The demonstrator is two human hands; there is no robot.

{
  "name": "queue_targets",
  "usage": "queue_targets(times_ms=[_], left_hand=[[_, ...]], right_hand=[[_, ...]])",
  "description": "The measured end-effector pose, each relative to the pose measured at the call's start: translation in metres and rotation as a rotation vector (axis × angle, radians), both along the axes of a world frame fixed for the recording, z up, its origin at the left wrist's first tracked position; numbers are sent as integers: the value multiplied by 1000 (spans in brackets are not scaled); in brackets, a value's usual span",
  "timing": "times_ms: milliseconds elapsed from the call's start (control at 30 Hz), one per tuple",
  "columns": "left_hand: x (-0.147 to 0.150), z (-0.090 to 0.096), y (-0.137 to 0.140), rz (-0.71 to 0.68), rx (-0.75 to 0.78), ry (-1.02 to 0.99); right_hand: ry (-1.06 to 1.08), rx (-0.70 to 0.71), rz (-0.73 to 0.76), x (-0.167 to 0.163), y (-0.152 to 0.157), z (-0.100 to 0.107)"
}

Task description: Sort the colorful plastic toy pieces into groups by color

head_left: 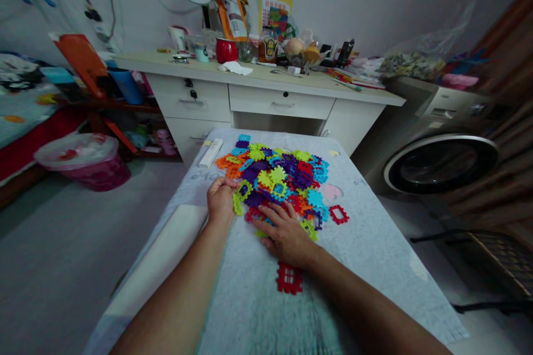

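A heap of plastic interlocking building pieces (287, 169) in purple, yellow-green, blue, orange and red lies on the cloth-covered table (358, 266). At the heap's left edge, my left hand (222, 199) is closed, its fingertips pinching a yellow-green building piece (237, 204). My right hand (287, 236) rests palm down on the near side of the heap, fingers spread over several pieces and partly hiding them. Close below that wrist lies a red window-shaped piece (289, 278). A red square frame piece (339, 214) sits apart on the right.
A narrow white box (211, 153) lies at the table's far left. Behind stands a white desk (258, 80) crowded with jars, cups and a bowl. A washing machine (441, 138) is on the right, a pink lined bin (87, 163) on the left.
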State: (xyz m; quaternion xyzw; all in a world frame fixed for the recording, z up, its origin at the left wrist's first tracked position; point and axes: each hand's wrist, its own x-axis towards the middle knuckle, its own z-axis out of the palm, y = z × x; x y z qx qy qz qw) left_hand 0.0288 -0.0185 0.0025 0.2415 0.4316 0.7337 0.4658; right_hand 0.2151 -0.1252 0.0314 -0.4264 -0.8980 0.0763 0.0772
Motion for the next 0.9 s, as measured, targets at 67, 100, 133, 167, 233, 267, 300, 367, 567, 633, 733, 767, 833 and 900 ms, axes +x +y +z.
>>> queue_targets(times_ms=[67,100,133,167,233,267,300,367,567,633,733,767,833,900], left_hand=[[0,2,0,-3,-6,-7],[0,2,-1,-6,-7,-3],[1,3,-1,-8,-8,3],[1,2,-1,-10,-7,9],[1,1,-1,-14,-5,25],[1,0,-1,-16,-5,34],[1,-1,-1,-20,-6,39],[0,-3,-1,-32,-10,77],[3,-10,-5,-33,21,549],[4,-11,-7,-39,42,696],[5,-10,-9,-31,94,911],[5,-9,-10,-28,120,973],[7,-8,-13,-25,168,1073],[9,-6,-16,-25,198,1162]], right_hand=[[-12,11,-33,6,6,-4],[-16,19,-48,10,9,-6],[-21,27,-60,13,12,-8],[-27,33,-68,15,16,-10],[-42,43,-77,21,23,-11],[-49,47,-79,24,26,-11],[-54,51,-81,27,30,-11],[-53,65,-95,33,37,-9],[-22,126,-295,48,49,-2],[-11,114,-330,47,37,5],[27,8,-170,42,3,15],[40,-43,-83,40,-11,17],[46,-124,48,37,-35,16],[34,-161,100,38,-49,10]])
